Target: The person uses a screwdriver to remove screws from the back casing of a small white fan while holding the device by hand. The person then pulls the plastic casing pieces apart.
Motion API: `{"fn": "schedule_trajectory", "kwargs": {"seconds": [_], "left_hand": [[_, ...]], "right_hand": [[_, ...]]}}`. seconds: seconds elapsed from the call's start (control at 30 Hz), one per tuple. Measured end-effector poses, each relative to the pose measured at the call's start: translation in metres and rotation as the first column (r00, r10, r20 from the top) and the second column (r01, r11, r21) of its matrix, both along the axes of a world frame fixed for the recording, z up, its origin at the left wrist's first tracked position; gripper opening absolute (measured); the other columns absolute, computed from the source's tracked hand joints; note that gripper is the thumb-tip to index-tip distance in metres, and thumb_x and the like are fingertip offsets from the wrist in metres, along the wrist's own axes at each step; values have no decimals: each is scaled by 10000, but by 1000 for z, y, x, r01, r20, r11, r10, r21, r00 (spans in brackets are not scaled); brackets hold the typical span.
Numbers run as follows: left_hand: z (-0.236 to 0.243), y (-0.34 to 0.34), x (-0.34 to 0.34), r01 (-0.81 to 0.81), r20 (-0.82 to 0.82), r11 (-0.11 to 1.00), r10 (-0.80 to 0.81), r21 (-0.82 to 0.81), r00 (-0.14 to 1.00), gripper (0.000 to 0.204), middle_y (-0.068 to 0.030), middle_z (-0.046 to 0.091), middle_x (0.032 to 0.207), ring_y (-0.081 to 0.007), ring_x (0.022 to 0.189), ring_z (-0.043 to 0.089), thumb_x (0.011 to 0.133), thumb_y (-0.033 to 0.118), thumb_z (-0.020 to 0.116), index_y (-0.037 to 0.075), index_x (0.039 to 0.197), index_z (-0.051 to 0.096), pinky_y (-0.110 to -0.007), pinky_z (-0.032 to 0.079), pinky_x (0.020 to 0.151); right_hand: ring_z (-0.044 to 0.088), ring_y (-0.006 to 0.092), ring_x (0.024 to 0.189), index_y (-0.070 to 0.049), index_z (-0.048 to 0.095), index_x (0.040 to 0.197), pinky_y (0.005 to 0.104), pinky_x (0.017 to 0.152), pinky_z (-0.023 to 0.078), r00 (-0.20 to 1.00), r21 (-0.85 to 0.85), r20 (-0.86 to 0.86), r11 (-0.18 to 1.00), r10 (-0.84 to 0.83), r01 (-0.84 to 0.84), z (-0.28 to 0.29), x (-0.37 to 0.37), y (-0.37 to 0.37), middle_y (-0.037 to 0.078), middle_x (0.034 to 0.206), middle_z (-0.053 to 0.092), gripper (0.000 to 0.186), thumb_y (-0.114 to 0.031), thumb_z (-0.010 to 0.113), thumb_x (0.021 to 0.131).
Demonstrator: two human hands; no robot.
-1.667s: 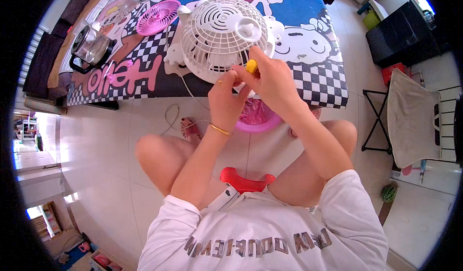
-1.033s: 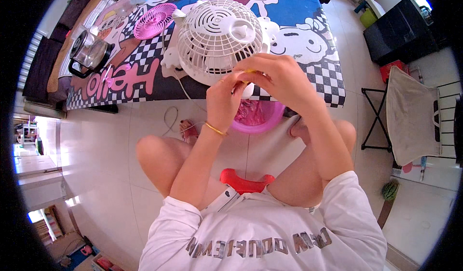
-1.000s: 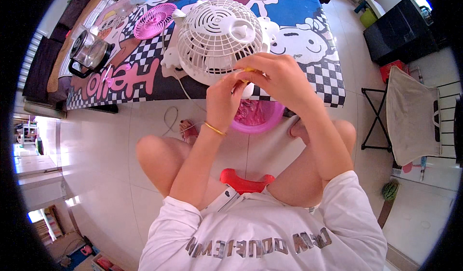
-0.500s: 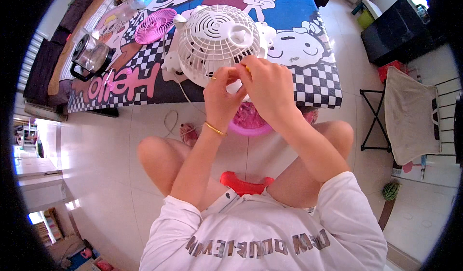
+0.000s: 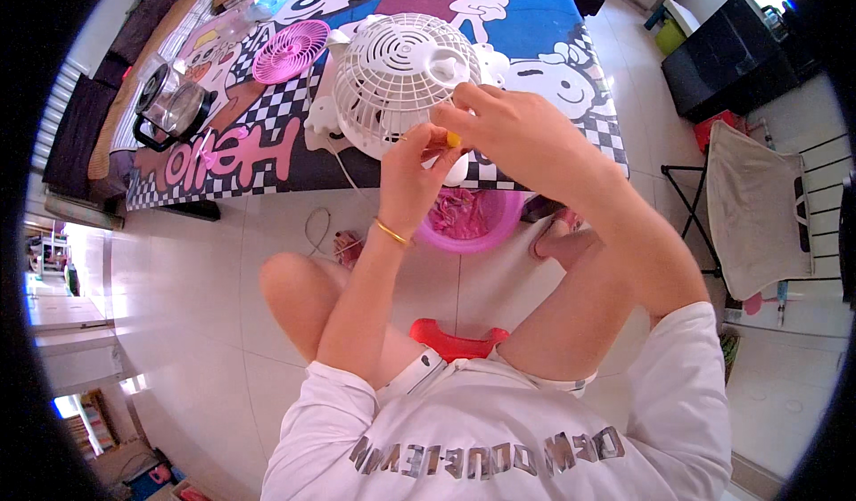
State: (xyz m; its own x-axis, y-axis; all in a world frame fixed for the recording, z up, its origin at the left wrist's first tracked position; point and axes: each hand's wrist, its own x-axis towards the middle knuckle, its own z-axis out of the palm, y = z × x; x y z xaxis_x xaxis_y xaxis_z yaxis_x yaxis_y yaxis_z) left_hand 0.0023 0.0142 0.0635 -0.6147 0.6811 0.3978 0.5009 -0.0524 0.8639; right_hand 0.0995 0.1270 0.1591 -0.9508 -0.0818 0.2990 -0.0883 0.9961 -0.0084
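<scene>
Shiny pale floor below, with a bright cartoon table across the far side. On top, by the near edge, a white fan with its round cage facing up. At the near right of that cage, a little yellow bit, pinched in the fingertips of the left hand. From the right, just above it, the right hand with bent fingers; can't tell if holding anything. Left hand nearer to the yellow bit, fan just beyond both hands and a bit left. Long way of the yellow bit too hidden to see. Under the table edge, a pink tub.
</scene>
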Motion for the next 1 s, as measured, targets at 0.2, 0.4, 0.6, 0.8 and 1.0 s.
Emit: {"fn": "schedule_trajectory", "kwargs": {"seconds": [0.2,0.4,0.6,0.8,1.0], "left_hand": [[-13,-3,-13,134,-76,991,-133,0,988,232,-121,618,846,-216,760,626,782,-7,605,19,1010,577,-282,490,681],[-12,-5,-19,223,-39,975,-224,-23,974,263,-68,641,928,-133,866,607,819,-18,557,16,1079,567,-259,481,759],[-5,-8,-14,180,38,978,-185,104,982,226,-64,626,979,-122,895,593,836,10,548,-5,1060,566,-250,471,797],[-7,-8,-11,158,39,961,-171,226,985,200,-71,617,923,-158,854,610,779,23,613,28,977,584,-267,493,764],[-7,3,-5,24,-194,989,5,147,981,236,-63,586,850,-170,766,607,691,41,693,37,884,558,-261,491,685]], "right_hand": [[598,255,841,-50,480,928,342,663,488,989,44,118,994,92,-97,13,-7,7,88,836,573,227,-38,572,721],[620,287,688,-22,506,850,362,600,473,986,86,165,996,-18,3,9,-15,16,116,698,609,173,-172,578,802],[618,282,638,-34,515,834,353,565,470,993,184,113,983,-28,6,2,-20,12,99,643,603,259,-291,533,853],[612,253,559,-54,564,691,338,502,464,993,265,87,963,-79,54,-2,-21,4,89,557,579,415,-409,454,878],[606,233,516,-70,600,570,312,481,468,979,227,146,968,-144,108,5,-19,-1,86,539,586,459,-376,456,881]]}}
